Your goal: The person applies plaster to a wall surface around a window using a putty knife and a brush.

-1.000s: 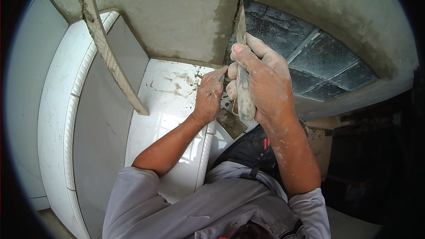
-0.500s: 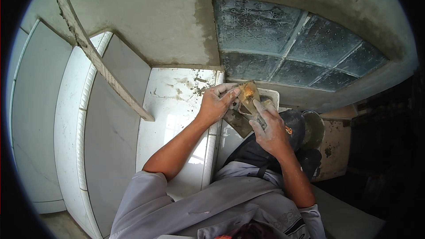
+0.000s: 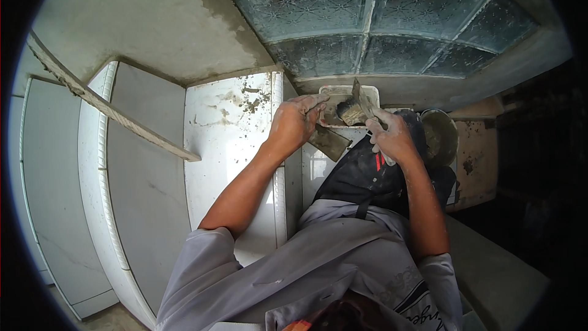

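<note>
My right hand (image 3: 392,138) grips a flat scraper (image 3: 365,103), its thin blade smeared with grey paste and tilted up over a white rectangular tub (image 3: 369,88). Wet grey paste lies inside the tub. At the tub's left end is my left hand (image 3: 296,121), its dusty fingers bent and closed on the rim; the thumb is partly hidden. Just below that hand, a flat grey-smeared plate (image 3: 331,142) lies on the tile, partly covered by my fingers.
White tiled steps (image 3: 229,141) with grey crumbs rise on my left, crossed by a slanting wooden batten (image 3: 116,113). A patterned glass window (image 3: 312,9) is set in the plastered wall ahead. A round bucket (image 3: 452,141) stands right of my leg, beside a stained board (image 3: 478,165).
Both hands were together at the scraper, its orange-brown smeared face turned up. Now my left hand has let go and moved to the tub's edge, while the right holds the scraper steeply tilted.
</note>
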Available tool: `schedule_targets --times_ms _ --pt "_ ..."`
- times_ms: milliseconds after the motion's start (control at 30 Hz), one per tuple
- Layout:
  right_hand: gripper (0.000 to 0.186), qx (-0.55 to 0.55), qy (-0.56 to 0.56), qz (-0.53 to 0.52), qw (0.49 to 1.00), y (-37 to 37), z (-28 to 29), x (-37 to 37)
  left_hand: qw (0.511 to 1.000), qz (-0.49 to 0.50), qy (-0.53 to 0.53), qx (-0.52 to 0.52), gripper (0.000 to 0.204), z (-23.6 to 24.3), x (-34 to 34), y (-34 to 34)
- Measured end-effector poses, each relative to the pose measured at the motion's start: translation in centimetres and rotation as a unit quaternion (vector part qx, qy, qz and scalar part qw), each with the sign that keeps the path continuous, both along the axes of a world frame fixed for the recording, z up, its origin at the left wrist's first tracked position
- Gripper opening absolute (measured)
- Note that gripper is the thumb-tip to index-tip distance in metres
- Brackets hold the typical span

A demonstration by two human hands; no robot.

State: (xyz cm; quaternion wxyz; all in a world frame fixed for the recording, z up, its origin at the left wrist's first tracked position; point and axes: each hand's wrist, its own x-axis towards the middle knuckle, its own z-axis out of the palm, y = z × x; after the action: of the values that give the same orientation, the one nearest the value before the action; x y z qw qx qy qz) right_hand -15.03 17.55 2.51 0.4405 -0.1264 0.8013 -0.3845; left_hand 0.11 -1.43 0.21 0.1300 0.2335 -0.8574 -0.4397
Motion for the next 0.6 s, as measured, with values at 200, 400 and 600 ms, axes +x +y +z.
schedule_targets --times_ms 200,400,600 --pt "0.043 0.03 0.158 0.113 0.981 -3.8 -15.4 -1.1 0.985 -0.072 0.087 -0.128 0.04 -2.0 -2.7 0.3" --pt "0.038 -0.037 0.022 0.046 0.998 -2.3 -6.1 -0.6 0.981 0.046 0.17 -0.08 0.029 0.3 -1.5 0.1" --pt "0.049 -0.352 -0.057 -0.024 0.934 -3.7 6.8 4.9 0.935 0.188 0.265 0.143 0.035 1.5 -1.7 -0.7"
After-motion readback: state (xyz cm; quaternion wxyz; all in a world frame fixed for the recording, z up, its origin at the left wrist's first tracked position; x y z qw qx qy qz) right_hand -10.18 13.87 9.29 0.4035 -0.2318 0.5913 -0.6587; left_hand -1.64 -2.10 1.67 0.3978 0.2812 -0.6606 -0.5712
